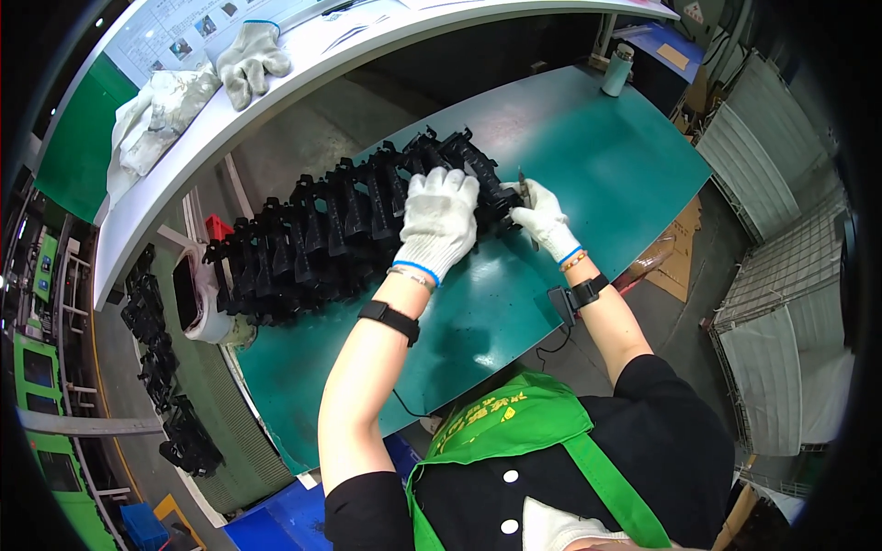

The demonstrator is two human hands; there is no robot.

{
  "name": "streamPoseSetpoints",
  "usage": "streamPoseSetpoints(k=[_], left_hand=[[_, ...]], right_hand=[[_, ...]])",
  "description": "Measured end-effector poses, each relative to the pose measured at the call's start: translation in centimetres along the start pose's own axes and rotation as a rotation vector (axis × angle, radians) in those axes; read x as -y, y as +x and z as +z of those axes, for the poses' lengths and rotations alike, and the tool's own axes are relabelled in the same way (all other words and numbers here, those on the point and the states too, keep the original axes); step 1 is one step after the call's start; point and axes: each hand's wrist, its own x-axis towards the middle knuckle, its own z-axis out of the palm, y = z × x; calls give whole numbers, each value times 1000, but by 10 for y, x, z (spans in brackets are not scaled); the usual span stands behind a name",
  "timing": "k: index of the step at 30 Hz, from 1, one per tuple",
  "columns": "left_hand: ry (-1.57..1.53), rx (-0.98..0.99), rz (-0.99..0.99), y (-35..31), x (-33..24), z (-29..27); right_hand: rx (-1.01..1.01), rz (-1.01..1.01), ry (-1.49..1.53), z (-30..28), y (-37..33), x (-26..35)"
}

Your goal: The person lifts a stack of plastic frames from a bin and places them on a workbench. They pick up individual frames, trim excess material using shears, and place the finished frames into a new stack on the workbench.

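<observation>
A long row of black moulded plastic parts [317, 216] stands packed side by side on the green tabletop [606, 147]. My left hand [439, 216], in a white knit glove, lies over the parts near the row's right end, its fingers bent down on one of them. The fingertips are partly hidden. In a matching glove, my right hand [545, 220] is closed round a slim pointed tool [524, 184], held upright beside the end black part [480, 165]. The tool's kind cannot be made out.
A white shelf [303, 69] curves across the far side, carrying a grey glove [250, 62] and a crumpled white bag [163, 124]. A bottle [618, 70] stands at the table's far right corner. More black parts [188, 436] lie on the belt [230, 432] at left.
</observation>
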Motion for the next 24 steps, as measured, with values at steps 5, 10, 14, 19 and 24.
streamPoseSetpoints(k=[5,10,14,19,24], left_hand=[[81,220,-36,12,-1,26],[-4,318,-44,19,2,37],[-74,306,2,15,9,29],[-102,292,-6,14,8,26],[-85,318,-68,6,8,25]], right_hand=[[-150,42,70,-3,-7,2],[-150,115,-23,-15,-17,-5],[-101,42,-127,-3,-29,23],[-140,35,-82,1,-23,9],[-7,-19,-239,16,-20,30]])
